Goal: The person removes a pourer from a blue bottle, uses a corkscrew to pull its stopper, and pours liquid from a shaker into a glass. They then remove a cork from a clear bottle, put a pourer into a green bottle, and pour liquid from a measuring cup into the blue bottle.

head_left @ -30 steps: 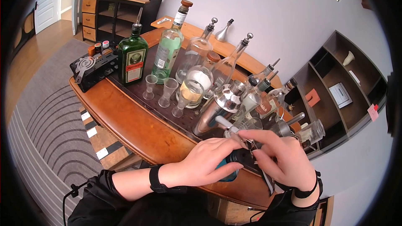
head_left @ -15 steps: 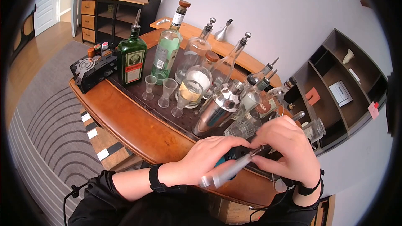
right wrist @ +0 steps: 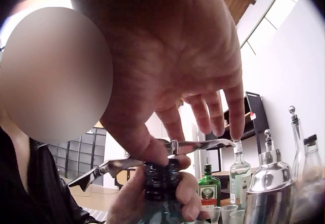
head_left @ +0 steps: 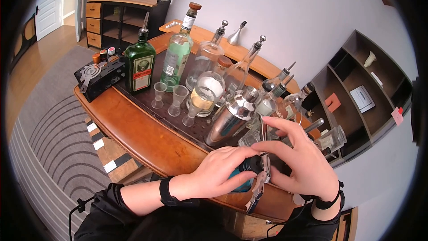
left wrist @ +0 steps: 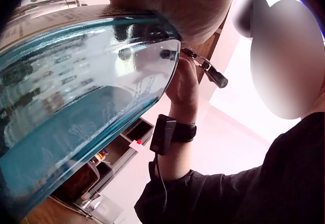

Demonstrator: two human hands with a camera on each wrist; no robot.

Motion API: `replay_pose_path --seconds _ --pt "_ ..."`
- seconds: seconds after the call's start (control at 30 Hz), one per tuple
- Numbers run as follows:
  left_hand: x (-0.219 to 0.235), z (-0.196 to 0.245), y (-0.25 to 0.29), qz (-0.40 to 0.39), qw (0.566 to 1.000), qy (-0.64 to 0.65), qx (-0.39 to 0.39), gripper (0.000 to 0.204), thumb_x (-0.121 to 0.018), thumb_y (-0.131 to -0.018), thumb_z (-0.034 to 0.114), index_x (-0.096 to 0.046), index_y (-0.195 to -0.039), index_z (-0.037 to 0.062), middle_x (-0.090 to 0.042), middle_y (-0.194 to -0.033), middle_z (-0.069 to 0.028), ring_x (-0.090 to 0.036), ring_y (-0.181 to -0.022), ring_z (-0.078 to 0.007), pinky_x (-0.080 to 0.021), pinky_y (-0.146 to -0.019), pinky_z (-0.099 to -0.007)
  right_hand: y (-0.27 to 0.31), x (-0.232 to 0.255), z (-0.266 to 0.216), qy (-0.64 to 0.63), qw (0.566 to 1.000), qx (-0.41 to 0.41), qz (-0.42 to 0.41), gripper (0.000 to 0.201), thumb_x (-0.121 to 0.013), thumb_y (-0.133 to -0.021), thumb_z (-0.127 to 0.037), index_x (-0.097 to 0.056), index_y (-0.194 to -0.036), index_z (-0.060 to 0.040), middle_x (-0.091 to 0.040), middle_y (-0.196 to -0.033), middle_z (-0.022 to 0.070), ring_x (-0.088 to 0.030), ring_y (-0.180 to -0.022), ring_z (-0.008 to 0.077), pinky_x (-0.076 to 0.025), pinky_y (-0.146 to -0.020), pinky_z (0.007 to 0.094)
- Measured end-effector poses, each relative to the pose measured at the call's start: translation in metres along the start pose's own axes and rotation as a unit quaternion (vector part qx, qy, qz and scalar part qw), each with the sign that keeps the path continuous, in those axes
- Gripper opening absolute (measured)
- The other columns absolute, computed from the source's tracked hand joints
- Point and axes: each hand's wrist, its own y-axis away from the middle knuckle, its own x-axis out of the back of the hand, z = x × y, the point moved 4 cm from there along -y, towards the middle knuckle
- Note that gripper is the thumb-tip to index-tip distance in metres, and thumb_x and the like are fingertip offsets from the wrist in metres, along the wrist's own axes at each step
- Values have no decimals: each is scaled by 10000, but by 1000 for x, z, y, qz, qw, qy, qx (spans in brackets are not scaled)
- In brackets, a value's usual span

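Note:
My left hand (head_left: pixel 220 169) grips the neck of a blue glass bottle (left wrist: pixel 76 107), fingers and thumb wrapped just below its black mouth (right wrist: pixel 161 181). Over that mouth lies a metal waiter's corkscrew (head_left: pixel 265 169), its jointed arm hanging down towards my body. The thumb and forefinger of my right hand (head_left: pixel 296 160) pinch the corkscrew close over the bottle top, while the other fingers spread away. From the right wrist, the corkscrew (right wrist: pixel 213 143) stretches crosswise above the neck. Its spiral is hidden.
A steel shaker (head_left: pixel 223 120) stands just beyond my hands, beside a cut glass (head_left: pixel 248 139). Small glasses (head_left: pixel 178 100), a green bottle (head_left: pixel 140 64) and several other bottles crowd the dark tray (head_left: pixel 167 118). The table's leather edge (head_left: pixel 147 145) runs nearest me.
The corkscrew has turned over the bottle mouth: its arm pointed up-left, then down-left, and now down. My right fingers have shifted round it and spread. My left hand stays on the neck.

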Motion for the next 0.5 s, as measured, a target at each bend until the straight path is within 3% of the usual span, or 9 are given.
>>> replay_pose_path --seconds 0.17,0.23,0.27,0.3,0.37,0.4,0.5 --pt "-3 -7 4 13 999 28 26 439 -662 -878 209 -464 -1222 22 -633 -1081 -175 -614 -986 -371 -483 -831 -430 -1 -1 -3 12 995 97 17 394 -754 -690 -79 -640 -1067 -76 -593 -1114 110 -605 -1012 288 -465 -984 434" --pt "-6 -7 5 18 999 44 -5 451 -670 -870 201 -446 -1221 29 -632 -1089 -167 -613 -995 -368 -481 -832 -428 -2 -3 -4 -35 996 76 -28 322 -758 -702 -88 -629 -995 -64 -602 -1089 95 -618 -963 302 -467 -986 447" --pt "-8 -5 6 15 999 45 2 443 -680 -856 193 -450 -1201 37 -632 -1072 -154 -620 -990 -353 -483 -823 -418 -5 -5 -7 -11 996 89 -19 268 -766 -719 -123 -612 -930 -62 -594 -993 85 -625 -861 304 -512 -889 428" --pt "-7 -4 6 23 999 38 4 443 -680 -856 193 -450 -1201 37 -632 -1072 -154 -620 -990 -353 -483 -823 -418 -6 -8 -10 -13 995 100 -21 268 -766 -719 -123 -612 -930 -62 -594 -993 85 -625 -861 304 -512 -889 428" --pt "-6 -4 5 17 996 89 13 447 -683 -846 191 -445 -1195 43 -630 -1039 -147 -622 -977 -342 -483 -811 -409 -5 -16 -7 -16 999 -4 -38 253 -764 -742 -170 -610 -911 -62 -554 -924 83 -616 -778 284 -540 -733 394" --pt "-5 -4 5 22 996 87 11 430 -675 -851 185 -446 -1186 44 -624 -1007 -146 -621 -956 -344 -482 -798 -404 -6 -19 -7 10 1000 12 -17 242 -755 -763 -201 -606 -894 -63 -524 -896 81 -612 -695 267 -523 -588 360" --pt "-2 0 5 8 995 86 40 420 -671 -857 189 -450 -1184 44 -619 -988 -152 -615 -935 -356 -478 -787 -412 -5 -22 -13 78 997 19 -6 222 -745 -777 -200 -609 -894 -68 -527 -918 83 -619 -663 267 -519 -548 351"
